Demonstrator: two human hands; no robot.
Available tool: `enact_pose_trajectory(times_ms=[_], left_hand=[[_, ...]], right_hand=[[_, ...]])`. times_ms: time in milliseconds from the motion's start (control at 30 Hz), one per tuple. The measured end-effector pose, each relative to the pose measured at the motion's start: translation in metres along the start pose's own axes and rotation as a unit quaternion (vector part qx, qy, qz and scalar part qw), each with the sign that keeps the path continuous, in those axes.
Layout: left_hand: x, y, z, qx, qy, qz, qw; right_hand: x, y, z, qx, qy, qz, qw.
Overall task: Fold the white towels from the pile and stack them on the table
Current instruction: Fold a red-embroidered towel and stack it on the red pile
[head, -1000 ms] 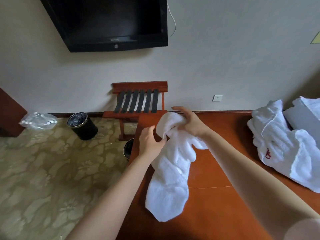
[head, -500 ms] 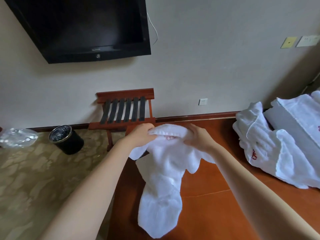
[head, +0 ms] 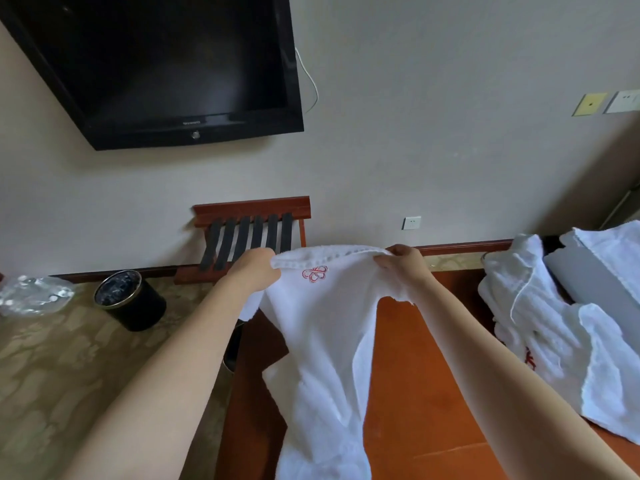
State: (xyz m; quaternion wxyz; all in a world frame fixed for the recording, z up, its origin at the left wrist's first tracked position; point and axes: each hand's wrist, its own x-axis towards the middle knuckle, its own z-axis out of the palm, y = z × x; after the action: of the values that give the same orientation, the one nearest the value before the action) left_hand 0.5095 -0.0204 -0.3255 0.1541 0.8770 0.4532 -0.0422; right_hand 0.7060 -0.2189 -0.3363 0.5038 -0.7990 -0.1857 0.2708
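The left hand (head: pixel 255 271) and the right hand (head: pixel 406 269) hold a white towel (head: pixel 322 344) up by its top edge, spread between them above the far left part of the reddish-brown wooden table (head: pixel 433 382). The left fingers are curled round one upper corner, and the right thumb and fingers pinch the other. The terry cloth is thick, with a hemmed top edge and a red embroidered emblem (head: pixel 315 274) just below it. It hangs in loose folds, narrowing downward, its lower end lying on the table. The pile of rumpled white towels (head: pixel 540 327) lies on the table's right end, well apart.
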Motion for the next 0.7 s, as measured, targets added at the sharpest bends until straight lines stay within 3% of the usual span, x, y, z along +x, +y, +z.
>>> enact_pose_trajectory(times_ms=[100, 267, 467, 567, 633, 700], left_hand=[[0.035, 0.007, -0.001, 0.017, -0.009, -0.01, 1.0], [0.086, 0.022, 0.004, 0.047, 0.054, -0.034, 0.997], [0.111, 0.023, 0.041, -0.002, 0.081, -0.054, 0.995], [0.101, 0.014, 0.079, -0.051, 0.02, 0.003, 0.998], [0.082, 0.009, 0.106, -0.122, -0.094, 0.015, 0.988], [0.06, 0.004, 0.129, -0.107, -0.192, 0.023, 0.975]], right_hand=[[0.043, -0.006, 0.011, -0.009, 0.014, 0.023, 1.0], [0.11, -0.009, 0.039, -0.098, 0.062, 0.044, 0.992], [0.136, 0.015, 0.07, -0.169, 0.031, -0.008, 0.985], [0.125, 0.035, 0.086, -0.207, -0.032, -0.02, 0.978], [0.111, 0.049, 0.095, -0.194, -0.126, -0.013, 0.973], [0.091, 0.062, 0.102, -0.194, -0.232, 0.014, 0.953]])
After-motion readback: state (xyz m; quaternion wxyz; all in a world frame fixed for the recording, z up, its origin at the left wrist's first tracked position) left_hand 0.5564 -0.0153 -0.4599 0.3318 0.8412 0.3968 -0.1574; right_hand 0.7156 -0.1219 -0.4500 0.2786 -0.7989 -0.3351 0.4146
